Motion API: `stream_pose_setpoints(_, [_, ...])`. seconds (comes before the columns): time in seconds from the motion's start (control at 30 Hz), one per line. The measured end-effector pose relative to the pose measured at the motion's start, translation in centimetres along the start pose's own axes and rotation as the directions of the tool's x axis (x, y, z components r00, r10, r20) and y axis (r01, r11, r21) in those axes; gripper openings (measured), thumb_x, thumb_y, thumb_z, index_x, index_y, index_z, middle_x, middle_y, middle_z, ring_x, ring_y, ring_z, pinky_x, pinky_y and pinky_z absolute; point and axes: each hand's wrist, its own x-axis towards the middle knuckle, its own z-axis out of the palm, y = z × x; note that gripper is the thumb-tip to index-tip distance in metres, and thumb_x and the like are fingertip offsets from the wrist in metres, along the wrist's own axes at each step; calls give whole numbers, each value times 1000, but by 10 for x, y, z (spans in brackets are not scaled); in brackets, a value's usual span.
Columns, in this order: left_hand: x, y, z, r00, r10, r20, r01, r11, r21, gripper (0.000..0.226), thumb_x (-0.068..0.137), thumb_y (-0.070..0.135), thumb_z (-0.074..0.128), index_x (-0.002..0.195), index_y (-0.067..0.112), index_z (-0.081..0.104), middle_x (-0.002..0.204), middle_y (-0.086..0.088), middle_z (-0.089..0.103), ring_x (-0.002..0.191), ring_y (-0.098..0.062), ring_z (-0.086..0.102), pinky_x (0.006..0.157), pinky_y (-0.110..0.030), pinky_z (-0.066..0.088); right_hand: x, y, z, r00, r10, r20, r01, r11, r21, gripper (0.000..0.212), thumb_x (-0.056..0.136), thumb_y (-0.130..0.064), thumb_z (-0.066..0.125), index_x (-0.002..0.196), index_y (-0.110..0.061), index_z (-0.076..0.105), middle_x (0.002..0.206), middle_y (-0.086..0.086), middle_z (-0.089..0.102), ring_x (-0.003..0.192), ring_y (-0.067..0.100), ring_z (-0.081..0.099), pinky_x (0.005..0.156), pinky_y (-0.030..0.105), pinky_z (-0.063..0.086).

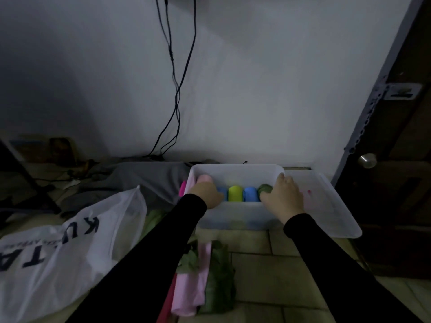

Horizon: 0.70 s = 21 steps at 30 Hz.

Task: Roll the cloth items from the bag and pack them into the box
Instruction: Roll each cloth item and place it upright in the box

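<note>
Nearest the person, on the tiled floor (268,264), unrolled cloths are lying in a loose pile: a pink cloth (193,283) stretched lengthwise, a dark green cloth (220,287) just beside it on the right, and a red edge showing at its left. To the left of the pile a white bag (58,259) with dark lettering is lying on its side, its mouth facing the box; a pale green cloth (152,221) is showing at the opening.

Both arms, in black sleeves, are reaching forward into the translucent plastic box (235,220), which is sitting on the floor against the wall. The left hand (205,194) is lying inside the box at its left end, fingers curled down beside a pink roll (205,178); whether it is gripping anything cannot be told. The right hand (283,194) is resting on a dark green roll (264,188) at the right end of the row, its fingers spread over the roll and the box's right rim.

Between the hands, rolls are standing side by side in a row: a blue roll (222,193), a yellow-green roll (235,193), a second blue roll (250,194). The box lid (335,206) is lying just right of the box.

Farther back, a grey cloth (144,180) is lying left of the box, black cables (173,73) are hanging down the white wall, and a dark door with a round knob (367,160) is standing at the right.
</note>
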Motion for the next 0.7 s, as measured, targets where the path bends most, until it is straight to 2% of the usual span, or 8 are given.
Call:
stream_pose_setpoints(0.1, [-22, -12, -4, 982, 158, -105, -158, 987, 4, 47, 94, 39, 49, 120, 0, 50, 118, -16, 57, 110, -31, 57, 90, -34, 43, -14, -8, -5, 964, -217, -155, 202, 974, -103, 65, 84, -32, 55, 141, -7, 36, 148, 15, 31, 133, 37, 31, 102, 51, 35])
stream_pose_setpoints(0.2, [-58, -30, -8, 855, 420, -304, -425, 904, 52, 42, 93, 35, 53, 126, 11, 56, 122, -9, 55, 110, -25, 55, 93, -34, 43, -56, -31, -1, 888, -399, -230, 432, 894, 115, 39, 88, -26, 58, 123, -11, 58, 121, 8, 60, 111, 26, 56, 90, 36, 46])
stream_pose_setpoints(0.27, [-86, -47, -10, 773, 520, -363, -515, 849, 119, 47, 89, 38, 47, 130, 17, 57, 121, -4, 56, 107, -23, 54, 92, -35, 44, -92, -49, 5, 924, -382, -26, 376, 891, 253, 17, 90, -31, 56, 102, -20, 63, 97, -1, 65, 91, 17, 61, 78, 30, 49])
stream_pose_setpoints(0.3, [-100, -58, -10, 778, 523, -350, -512, 849, 132, 52, 86, 42, 41, 130, 21, 57, 121, -1, 56, 107, -21, 53, 91, -35, 44, -107, -57, 10, 921, -370, 117, 326, 901, 286, 14, 90, -34, 55, 93, -22, 62, 89, -3, 65, 85, 16, 62, 74, 29, 50])
stream_pose_setpoints(0.37, [-120, -79, -9, 829, 491, -267, -470, 871, 140, 62, 77, 51, 34, 131, 28, 55, 125, 4, 52, 111, -17, 50, 93, -33, 41, -131, -70, 23, 872, -410, 267, 335, 898, 287, 19, 88, -36, 57, 78, -20, 60, 74, -4, 63, 74, 15, 60, 65, 27, 47])
stream_pose_setpoints(0.47, [-139, -117, -1, 890, 452, -66, -441, 888, 127, 77, 67, 64, 40, 137, 33, 45, 132, 5, 43, 119, -18, 44, 101, -37, 39, -157, -88, 39, 830, -470, 301, 395, 876, 277, 33, 86, -38, 58, 63, -16, 54, 61, -1, 56, 60, 15, 54, 54, 30, 38])
stream_pose_setpoints(0.6, [-153, -141, 6, 908, 371, 196, -405, 896, 180, 109, 59, 68, 71, 148, 40, 17, 148, 10, 26, 136, -17, 27, 114, -42, 22, -169, -99, 57, 843, -459, 280, 408, 885, 223, 26, 85, -39, 60, 90, -14, 58, 93, 3, 62, 89, 21, 60, 71, 31, 47])
stream_pose_setpoints(0.7, [-153, -135, 13, 905, 380, 189, -421, 864, 278, 127, 49, 74, 75, 150, 35, 9, 153, 8, 20, 140, -21, 21, 116, -47, 18, -162, -97, 68, 892, -376, 250, 358, 926, 118, 55, 82, -38, 62, 126, -12, 42, 120, 11, 48, 112, 29, 53, 87, 34, 46])
